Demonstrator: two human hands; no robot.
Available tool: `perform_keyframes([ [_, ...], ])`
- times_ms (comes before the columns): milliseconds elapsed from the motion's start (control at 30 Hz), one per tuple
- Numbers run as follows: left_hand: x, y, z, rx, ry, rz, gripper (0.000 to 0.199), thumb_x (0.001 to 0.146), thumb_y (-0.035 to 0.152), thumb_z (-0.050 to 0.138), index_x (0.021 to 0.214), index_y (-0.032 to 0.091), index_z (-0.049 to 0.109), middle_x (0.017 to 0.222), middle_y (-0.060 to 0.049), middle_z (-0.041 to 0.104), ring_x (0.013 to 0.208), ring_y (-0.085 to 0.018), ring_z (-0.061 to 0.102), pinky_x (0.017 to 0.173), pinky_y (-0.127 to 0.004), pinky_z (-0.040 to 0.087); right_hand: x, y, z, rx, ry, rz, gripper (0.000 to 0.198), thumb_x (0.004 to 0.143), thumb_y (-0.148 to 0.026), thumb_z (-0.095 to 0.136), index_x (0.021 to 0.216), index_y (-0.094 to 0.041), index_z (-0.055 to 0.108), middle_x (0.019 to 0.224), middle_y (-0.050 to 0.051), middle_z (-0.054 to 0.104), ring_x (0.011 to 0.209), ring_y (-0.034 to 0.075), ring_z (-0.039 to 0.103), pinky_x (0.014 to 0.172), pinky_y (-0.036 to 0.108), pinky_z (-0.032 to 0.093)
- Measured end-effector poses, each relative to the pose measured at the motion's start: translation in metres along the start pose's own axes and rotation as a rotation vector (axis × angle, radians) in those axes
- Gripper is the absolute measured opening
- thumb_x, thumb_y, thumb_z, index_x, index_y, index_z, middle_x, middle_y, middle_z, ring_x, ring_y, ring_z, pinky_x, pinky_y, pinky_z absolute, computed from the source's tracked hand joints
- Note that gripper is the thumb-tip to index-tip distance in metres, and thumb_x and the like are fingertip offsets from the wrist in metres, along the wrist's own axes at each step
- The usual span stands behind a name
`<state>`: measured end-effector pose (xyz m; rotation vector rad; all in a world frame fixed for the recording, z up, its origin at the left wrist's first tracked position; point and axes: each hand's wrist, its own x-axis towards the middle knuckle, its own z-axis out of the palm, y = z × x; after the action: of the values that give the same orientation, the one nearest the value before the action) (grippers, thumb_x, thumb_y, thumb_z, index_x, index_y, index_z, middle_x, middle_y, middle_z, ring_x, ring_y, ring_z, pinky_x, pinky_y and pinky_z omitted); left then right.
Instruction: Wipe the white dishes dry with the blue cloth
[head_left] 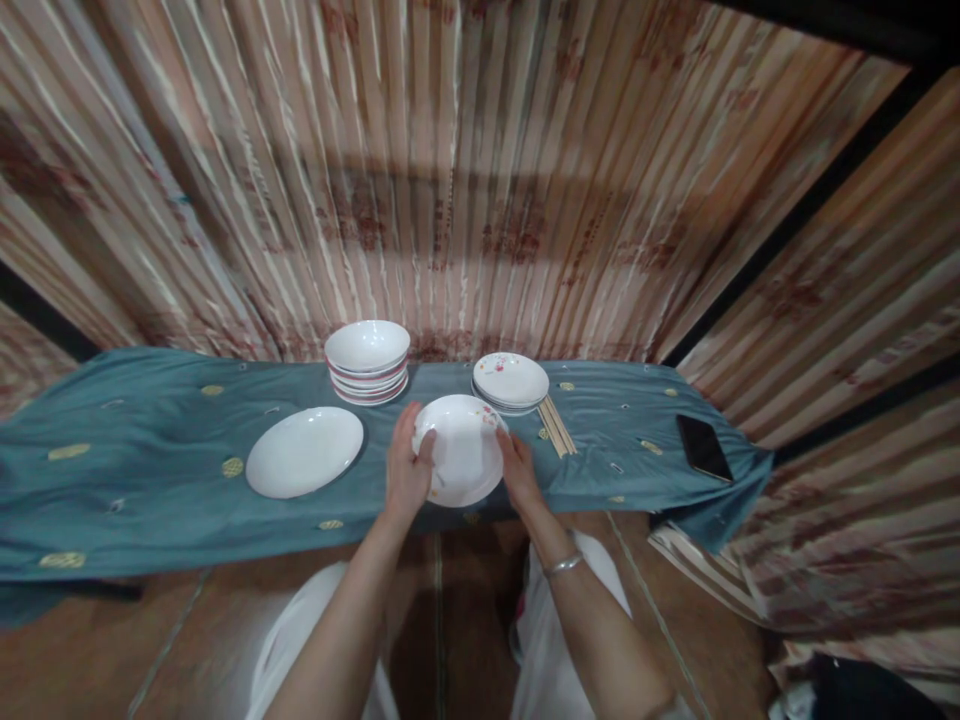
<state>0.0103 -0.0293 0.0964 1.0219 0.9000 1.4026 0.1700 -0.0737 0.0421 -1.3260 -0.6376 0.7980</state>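
At the centre of the frame, my left hand (409, 468) and right hand (519, 470) curl round opposite sides of a flowered white plate (463, 455), round and glossy; the thumbs rest on top, the other fingers mostly hidden. At centre left, a smooth oval plate (304, 455) lies on the bench (619, 460), draped in creased teal cloth. Above centre stand banded bowls (367, 362) and stacked plates (511, 380), the lower ones too covered to count, beside slim wooden chopsticks (556, 428). The bottom edge crops my forearms (349, 600).
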Motion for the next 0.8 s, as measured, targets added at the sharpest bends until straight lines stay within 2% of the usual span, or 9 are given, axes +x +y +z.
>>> perform_keyframes([
  [100, 0.008, -0.009, -0.016, 0.011, 0.144, -0.022, 0.045, 0.067, 0.013, 0.076, 0.11, 0.022, 0.066, 0.137, -0.008, 0.056, 0.135, -0.025, 0.041, 0.101, -0.028, 0.043, -0.002, 0.0, -0.001, 0.087, 0.002, 0.034, 0.051, 0.072, -0.058, 0.062, 0.093, -0.012, 0.07, 0.075, 0.007, 0.071, 0.069, 0.021, 0.063, 0.06, 0.032, 0.049],
  [200, 0.007, -0.019, -0.025, -0.056, 0.252, -0.277, 0.03, 0.074, 0.021, 0.07, 0.103, 0.019, 0.064, 0.12, -0.009, 0.066, 0.118, -0.022, 0.057, 0.089, -0.027, 0.05, -0.002, 0.0, -0.004, 0.124, 0.025, 0.077, 0.05, 0.072, -0.057, 0.062, 0.094, -0.012, 0.069, 0.075, 0.007, 0.071, 0.068, 0.02, 0.062, 0.06, 0.032, 0.049],
  [267, 0.001, -0.02, -0.028, -0.125, 0.137, -0.475, 0.022, 0.08, 0.03, 0.065, 0.098, 0.016, 0.064, 0.102, -0.01, 0.071, 0.095, -0.022, 0.067, 0.074, -0.029, 0.054, -0.002, 0.001, -0.005, 0.121, 0.022, 0.107, 0.048, 0.073, -0.057, 0.06, 0.09, -0.012, 0.069, 0.071, 0.006, 0.069, 0.063, 0.019, 0.06, 0.056, 0.03, 0.046],
  [333, -0.007, -0.019, -0.03, -0.179, -0.01, -0.575, 0.026, 0.082, 0.036, 0.062, 0.097, 0.015, 0.065, 0.087, -0.01, 0.072, 0.075, -0.021, 0.068, 0.062, -0.03, 0.055, -0.004, 0.003, -0.006, 0.116, 0.005, 0.135, 0.046, 0.075, -0.057, 0.059, 0.085, -0.013, 0.068, 0.066, 0.005, 0.066, 0.056, 0.017, 0.056, 0.051, 0.029, 0.043],
  [400, -0.015, -0.016, -0.032, -0.197, -0.046, -0.603, 0.025, 0.081, 0.034, 0.063, 0.095, 0.014, 0.065, 0.077, -0.008, 0.072, 0.062, -0.019, 0.066, 0.055, -0.029, 0.054, -0.005, 0.005, -0.005, 0.109, -0.02, 0.161, 0.045, 0.075, -0.058, 0.059, 0.077, -0.014, 0.066, 0.06, 0.003, 0.063, 0.05, 0.014, 0.051, 0.046, 0.027, 0.038],
  [500, -0.02, -0.011, -0.034, -0.186, 0.022, -0.603, 0.017, 0.078, 0.024, 0.066, 0.091, 0.013, 0.063, 0.069, -0.005, 0.069, 0.053, -0.015, 0.061, 0.049, -0.026, 0.051, -0.007, 0.004, -0.003, 0.096, -0.059, 0.219, 0.043, 0.074, -0.058, 0.06, 0.07, -0.016, 0.063, 0.054, 0.0, 0.058, 0.045, 0.011, 0.045, 0.041, 0.024, 0.033],
  [633, -0.02, -0.011, -0.037, -0.154, 0.067, -0.588, 0.013, 0.077, 0.02, 0.067, 0.087, 0.014, 0.062, 0.067, -0.002, 0.068, 0.051, -0.012, 0.06, 0.047, -0.022, 0.05, 0.0, 0.004, -0.003, 0.055, -0.021, 0.296, 0.043, 0.08, -0.057, 0.05, 0.077, -0.018, 0.066, 0.06, 0.001, 0.064, 0.052, 0.015, 0.054, 0.045, 0.025, 0.04],
  [700, -0.019, -0.014, -0.038, -0.136, 0.099, -0.579, 0.012, 0.076, 0.02, 0.067, 0.085, 0.014, 0.062, 0.065, -0.001, 0.067, 0.05, -0.011, 0.059, 0.047, -0.021, 0.049, 0.006, 0.006, -0.006, -0.009, 0.03, 0.251, 0.04, 0.084, -0.053, 0.046, 0.077, -0.019, 0.066, 0.067, 0.002, 0.067, 0.062, 0.017, 0.059, 0.052, 0.027, 0.046],
  [800, -0.016, -0.019, -0.039, -0.103, 0.137, -0.562, 0.014, 0.075, 0.022, 0.068, 0.085, 0.015, 0.062, 0.064, 0.001, 0.066, 0.05, -0.01, 0.059, 0.048, -0.02, 0.047, 0.016, 0.014, -0.014, -0.208, 0.006, 0.06, 0.035, 0.084, -0.045, 0.046, 0.071, -0.02, 0.066, 0.069, 0.002, 0.069, 0.071, 0.02, 0.062, 0.065, 0.031, 0.05],
])
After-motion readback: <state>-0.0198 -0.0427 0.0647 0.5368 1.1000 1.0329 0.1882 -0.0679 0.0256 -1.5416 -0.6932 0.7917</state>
